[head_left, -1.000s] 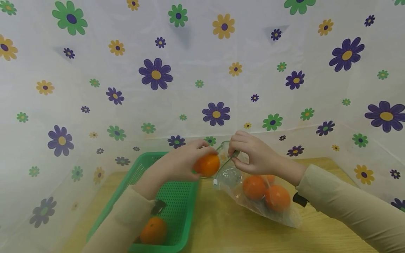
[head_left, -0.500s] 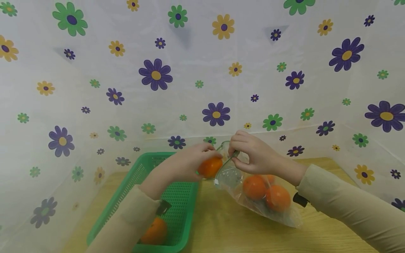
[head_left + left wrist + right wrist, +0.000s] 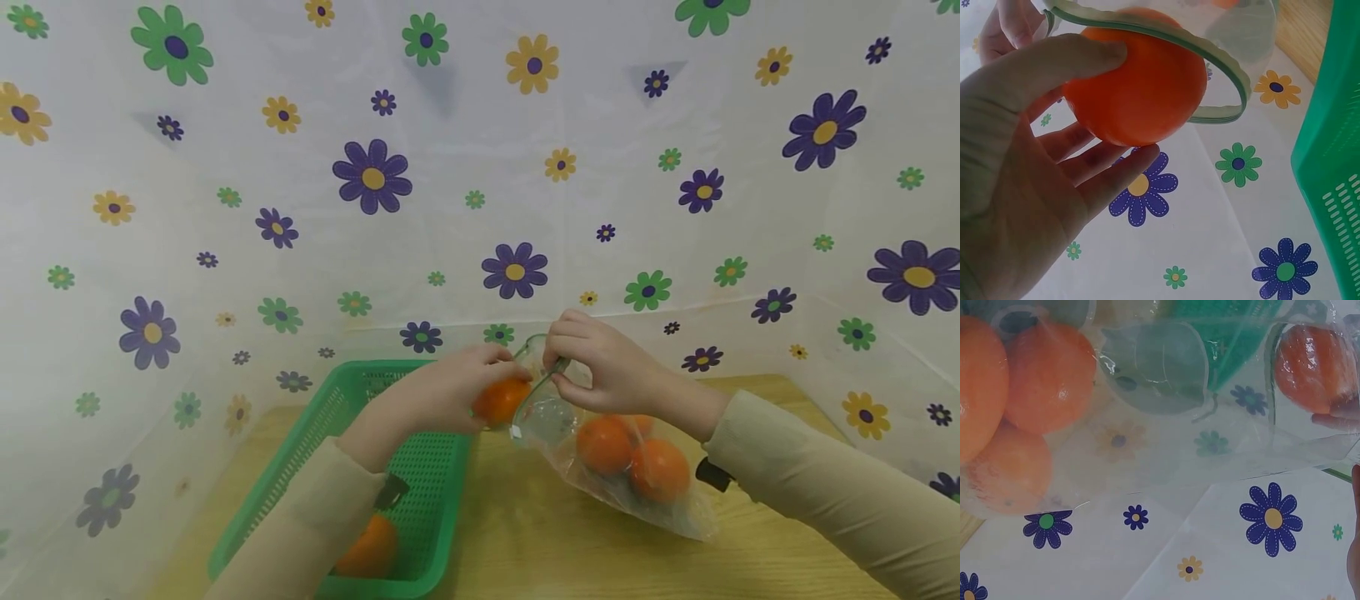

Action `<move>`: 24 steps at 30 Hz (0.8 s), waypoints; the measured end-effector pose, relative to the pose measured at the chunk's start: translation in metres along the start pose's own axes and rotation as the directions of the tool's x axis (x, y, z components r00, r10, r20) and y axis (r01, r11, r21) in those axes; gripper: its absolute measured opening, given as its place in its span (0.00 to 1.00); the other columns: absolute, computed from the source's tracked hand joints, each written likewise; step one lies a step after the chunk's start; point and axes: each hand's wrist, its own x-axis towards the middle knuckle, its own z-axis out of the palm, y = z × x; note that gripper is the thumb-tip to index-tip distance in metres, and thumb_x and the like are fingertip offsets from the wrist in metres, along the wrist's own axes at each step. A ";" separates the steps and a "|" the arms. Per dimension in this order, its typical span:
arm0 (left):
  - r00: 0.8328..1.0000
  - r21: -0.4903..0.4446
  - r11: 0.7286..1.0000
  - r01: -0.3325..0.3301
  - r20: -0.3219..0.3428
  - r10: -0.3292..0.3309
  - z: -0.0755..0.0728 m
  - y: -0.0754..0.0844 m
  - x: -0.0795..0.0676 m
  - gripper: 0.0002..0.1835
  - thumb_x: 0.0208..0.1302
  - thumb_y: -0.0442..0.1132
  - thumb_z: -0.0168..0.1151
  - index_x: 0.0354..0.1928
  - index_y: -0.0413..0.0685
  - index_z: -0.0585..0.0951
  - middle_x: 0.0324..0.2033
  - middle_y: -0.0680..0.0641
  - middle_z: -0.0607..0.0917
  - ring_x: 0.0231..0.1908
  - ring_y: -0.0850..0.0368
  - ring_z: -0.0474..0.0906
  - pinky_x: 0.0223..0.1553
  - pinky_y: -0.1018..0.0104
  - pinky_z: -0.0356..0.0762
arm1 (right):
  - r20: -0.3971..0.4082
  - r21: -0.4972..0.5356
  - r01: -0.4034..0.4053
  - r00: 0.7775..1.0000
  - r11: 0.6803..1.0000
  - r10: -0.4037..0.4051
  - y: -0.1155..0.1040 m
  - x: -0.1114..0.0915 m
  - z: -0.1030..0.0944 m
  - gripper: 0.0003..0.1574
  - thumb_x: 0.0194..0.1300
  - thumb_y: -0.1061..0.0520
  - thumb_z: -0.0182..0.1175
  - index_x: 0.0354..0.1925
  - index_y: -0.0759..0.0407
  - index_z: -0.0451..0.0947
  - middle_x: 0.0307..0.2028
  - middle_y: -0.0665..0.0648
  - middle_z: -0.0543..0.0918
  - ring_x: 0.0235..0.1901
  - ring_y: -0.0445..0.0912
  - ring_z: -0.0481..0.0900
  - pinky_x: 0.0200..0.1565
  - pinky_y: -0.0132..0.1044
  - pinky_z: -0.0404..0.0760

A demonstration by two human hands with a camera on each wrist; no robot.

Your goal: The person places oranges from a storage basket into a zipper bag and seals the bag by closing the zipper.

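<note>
My left hand (image 3: 457, 387) grips an orange (image 3: 1147, 87) between thumb and fingers, right at the mouth of a clear zip bag (image 3: 551, 454). In the left wrist view the bag's green zip rim (image 3: 1210, 53) crosses in front of the orange's upper part. My right hand (image 3: 600, 358) pinches that rim and keeps the mouth apart. Several oranges (image 3: 1050, 378) lie inside at the bag's closed end, seen through the plastic. A pale leaf print (image 3: 1154, 365) shows on the bag in the right wrist view.
A green perforated basket (image 3: 442, 533) stands on the wooden table (image 3: 517, 550) left of the bag. One orange (image 3: 371, 550) sits in its near end, partly covered by my left sleeve. A white flower-patterned sheet (image 3: 450, 233) rises behind and at both sides.
My left hand has carried its orange a little to the right, up to the bag's mouth. The right hand and the bag have stayed nearly still.
</note>
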 end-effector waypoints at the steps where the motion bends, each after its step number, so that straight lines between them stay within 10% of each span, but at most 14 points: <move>1: 1.000 -0.006 1.000 0.002 0.003 -0.002 0.000 0.000 0.000 0.37 0.55 0.32 0.81 0.69 0.53 0.80 0.62 0.45 0.81 0.59 0.49 0.80 0.61 0.57 0.86 | -0.001 0.000 0.003 1.000 1.000 -0.003 0.000 0.000 0.000 0.10 0.56 0.66 0.66 0.36 0.55 0.79 0.32 0.49 0.79 0.39 0.43 0.72 0.41 0.34 0.78; 24: 0.999 -0.019 1.000 0.007 0.036 -0.007 0.002 0.004 -0.001 0.35 0.59 0.38 0.80 0.70 0.54 0.79 0.59 0.47 0.82 0.54 0.53 0.81 0.56 0.62 0.87 | -0.018 -0.010 0.001 1.000 1.000 -0.001 0.000 -0.001 -0.001 0.10 0.56 0.68 0.66 0.35 0.56 0.79 0.32 0.50 0.79 0.39 0.43 0.72 0.41 0.34 0.78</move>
